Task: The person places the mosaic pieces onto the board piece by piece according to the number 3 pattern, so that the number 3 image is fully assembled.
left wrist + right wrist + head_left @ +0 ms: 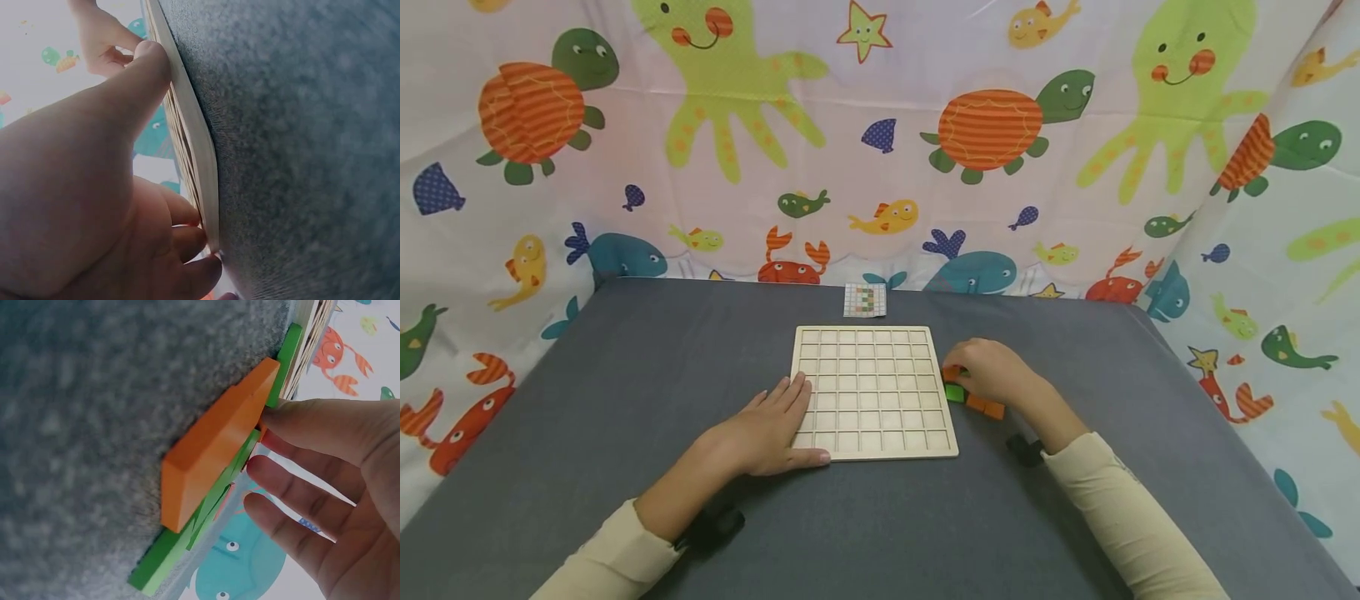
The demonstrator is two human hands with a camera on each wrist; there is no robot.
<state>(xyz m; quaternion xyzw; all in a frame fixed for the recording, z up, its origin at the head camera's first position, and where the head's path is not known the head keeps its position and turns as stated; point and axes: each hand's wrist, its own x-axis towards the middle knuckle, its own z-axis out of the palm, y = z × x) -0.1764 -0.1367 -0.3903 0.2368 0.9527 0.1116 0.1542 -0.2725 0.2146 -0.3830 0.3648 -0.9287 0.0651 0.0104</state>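
A square wooden grid board [872, 385] lies flat on the table. My left hand [767, 425] rests at its near left, fingers straight over the left edge and thumb along the front edge; the left wrist view shows the thumb [150, 69] against the board's side. Just right of the board, my right hand [992, 371] pinches a small orange tile [262, 430] between thumb and index finger, low among other tiles. Around it are a green tile [954, 392] and orange tiles [985, 406]; more green tiles [153, 565] show in the right wrist view, and the fingers partly hide some.
A small card with a coloured grid pattern [865, 300] lies behind the board. The grey cloth [647, 375] covers the table. A curtain printed with sea animals [865, 167] stands at the back and sides. Dark wrist devices [1024, 450] sit under both wrists.
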